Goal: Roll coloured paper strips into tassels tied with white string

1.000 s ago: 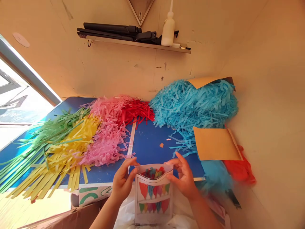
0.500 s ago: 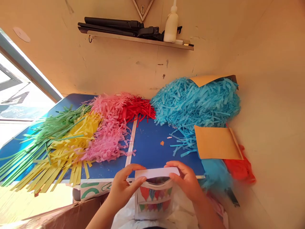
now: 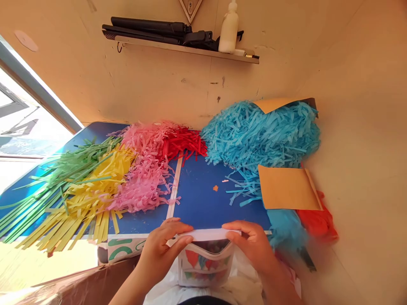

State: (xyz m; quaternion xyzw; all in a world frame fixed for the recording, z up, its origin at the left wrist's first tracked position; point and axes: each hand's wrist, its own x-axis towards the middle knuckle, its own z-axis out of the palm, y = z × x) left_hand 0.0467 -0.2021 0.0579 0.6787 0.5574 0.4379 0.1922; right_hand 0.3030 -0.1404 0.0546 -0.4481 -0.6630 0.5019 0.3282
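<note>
A white card strip (image 3: 208,234) runs along the top of a clear plastic pouch (image 3: 203,284), near the table's front edge. Colourful pennant shapes show through the pouch front in two rows. My left hand (image 3: 162,250) pinches the strip's left end between thumb and index finger. At its right end, the thumb and fingers of my right hand (image 3: 252,245) press on it the same way. Just below the strip the pouch's top gapes in a dark curve. The strip's underside is hidden.
Paper fringe lies over the blue table (image 3: 203,203): green (image 3: 79,165), yellow (image 3: 104,178), pink (image 3: 143,182), red (image 3: 184,142) and light blue (image 3: 260,135). A brown envelope (image 3: 288,188) sits right. A wall shelf (image 3: 190,50) carries a squeeze bottle (image 3: 229,31).
The white strip now looks narrower and tilted more edge-on, and my left fingers cover more of its left end. Both hands keep their hold. The whole view has shifted slightly.
</note>
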